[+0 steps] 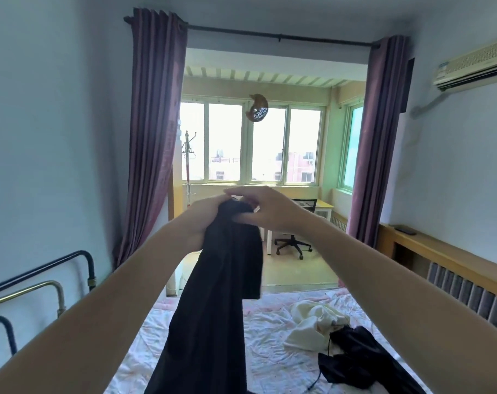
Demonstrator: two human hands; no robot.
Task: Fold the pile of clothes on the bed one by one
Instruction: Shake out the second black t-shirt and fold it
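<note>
The bed (pixel 202 351) fills the lower part of the view, its pale sheet printed with faint pink and lying rumpled, a dark and brass metal bed frame (pixel 43 282) curving up at its left side; beyond its far end two mauve curtains (pixel 153 132) hang drawn apart from a black rod, framing a sunlit alcove with a row of windows (pixel 253 143); an air conditioner (pixel 474 66) is mounted high on the right wall, and below it a wooden shelf (pixel 440 251) runs over a grey ribbed radiator cover; both bare forearms reach forward from the bottom corners and meet at mid-frame, holding up a long black garment (pixel 216 308) which hangs from the hands down past the lower edge of the view, well above the sheet, with a shorter flap folded down on its right side; the left hand (pixel 204 220) is clenched round the bunched top of that cloth from the left; the right hand (pixel 265 209) grasps the same top edge from the right, thumb under and fingers curled over it, the two hands touching or nearly so; on the right of the bed lies a crumpled cream garment (pixel 312 322), and just beside it, toward the near right corner, a second black garment (pixel 358 359) in a loose heap with a thin cord trailing from it; in the alcove a black office chair (pixel 294 240) stands at a yellow-topped bench (pixel 324 207), a coat stand (pixel 188 166) rises by the left curtain, and a brown crescent ornament (pixel 257 108) hangs before the windows.
</note>
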